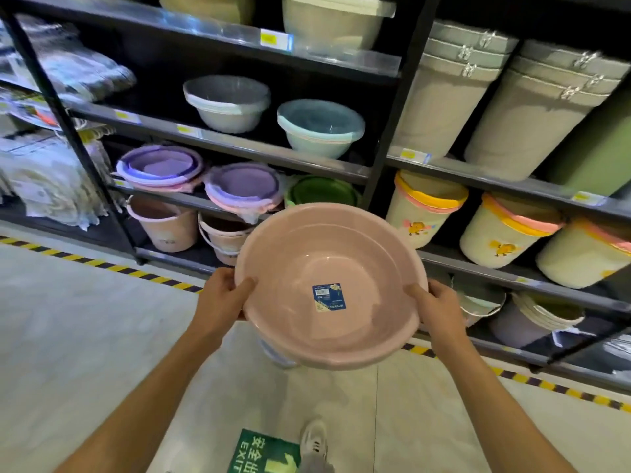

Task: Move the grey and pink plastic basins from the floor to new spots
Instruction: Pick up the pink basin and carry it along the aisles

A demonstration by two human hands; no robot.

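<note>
Both hands hold one pink basin [330,286] off the floor, in front of the shelving — left hand [223,297] clasping the rim at nine o'clock, right hand [440,307] clasping it at three o'clock, thumbs hooked inside. A blue label [328,296] sits on the basin's inner bottom. Just beneath its six o'clock edge, part of a pale object shows, too hidden to identify. Beyond twelve o'clock stand black shelves [218,139] with a grey basin [227,102] and a light blue one [321,128]. A green exit sign [264,452] marks the floor beside a shoe [314,438].
</note>
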